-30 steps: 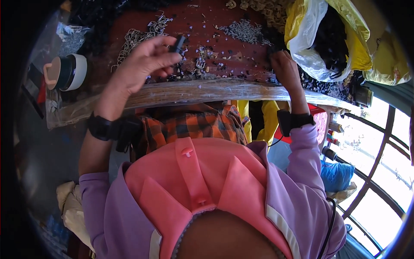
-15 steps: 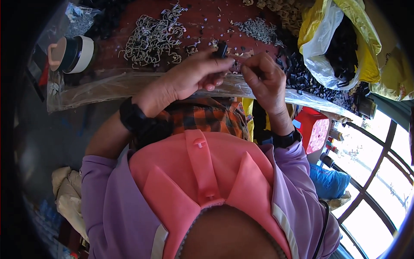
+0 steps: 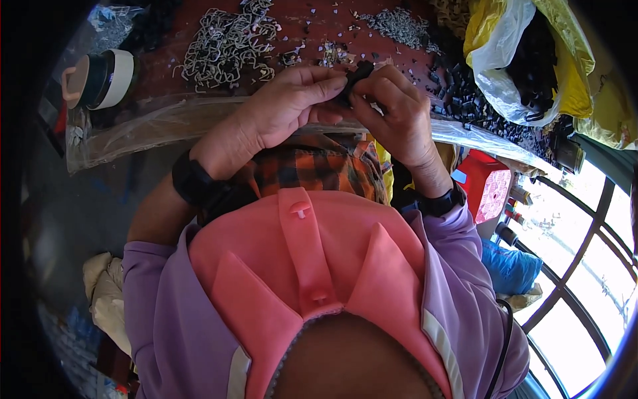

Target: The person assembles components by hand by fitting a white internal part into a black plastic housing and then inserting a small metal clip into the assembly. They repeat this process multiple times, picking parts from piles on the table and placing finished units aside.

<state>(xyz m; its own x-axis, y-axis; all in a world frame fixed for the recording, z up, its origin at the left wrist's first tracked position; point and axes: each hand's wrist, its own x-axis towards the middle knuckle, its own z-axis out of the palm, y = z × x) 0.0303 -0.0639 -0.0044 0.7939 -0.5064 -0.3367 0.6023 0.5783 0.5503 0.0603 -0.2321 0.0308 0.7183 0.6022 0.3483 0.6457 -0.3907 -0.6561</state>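
Head view: the left hand [image 3: 287,101] still pinches the black piece [image 3: 361,72]; the right hand [image 3: 400,114], earlier apart, now grips it too.

Dk red tabletop [image 3: 296,30] across top of view, clear plastic film [image 3: 109,141] over its brown front edge [image 3: 199,123]; big window [image 3: 548,229] at R, dk bars [image 3: 562,287] splitting it into panes, curved by lens; strong daylight thru it, outside nearly washed out to white; grey-green strip [image 3: 608,166] just above window, kind unclear; grey floor [image 3: 133,199] on L, in shadow, detail hard to tell; beige cloth bundle [image 3: 109,299] lower L; blue plastic bag [image 3: 508,266] near window; dim bluish clutter [image 3: 70,339] at btm L, too blurred to ID; L side of room much darker than R
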